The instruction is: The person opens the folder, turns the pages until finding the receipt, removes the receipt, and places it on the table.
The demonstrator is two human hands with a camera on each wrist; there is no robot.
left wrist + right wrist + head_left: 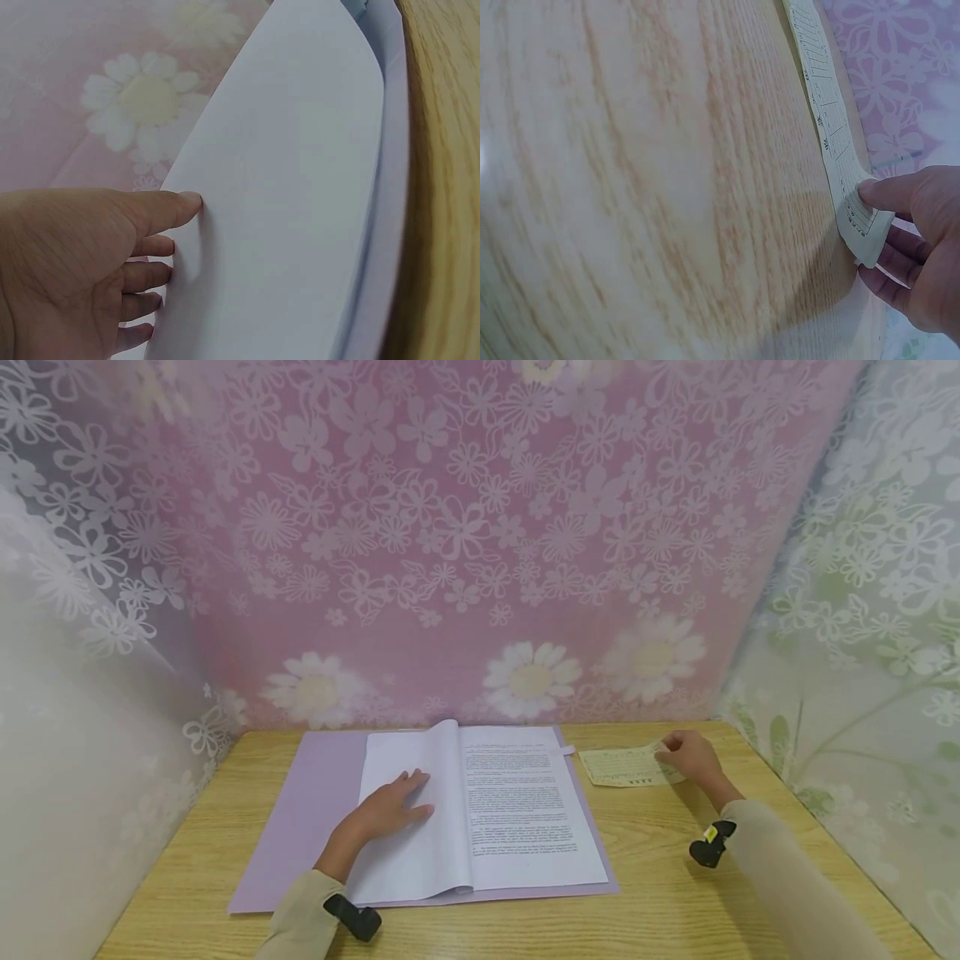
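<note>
A lilac folder point(324, 777) lies spread on the table with a stack of white pages in it. The right-hand page point(517, 802) is printed; the turned-over left page point(300, 165) is blank and bulges up near the fold. My left hand point(393, 806) rests on that blank page, fingers spread and thumb straight. To the right of the folder is a pale yellow printed slip point(618, 767). My right hand point(692, 758) pinches its right end between thumb and fingers, and in the right wrist view that end of the slip point(847, 180) is bent up.
The wood-grain table point(660, 843) ends at the back against a pink flowered sheet point(465, 568). Pale flowered sheets stand along both sides. A small white tab point(564, 750) sticks out from the folder's right edge toward the slip.
</note>
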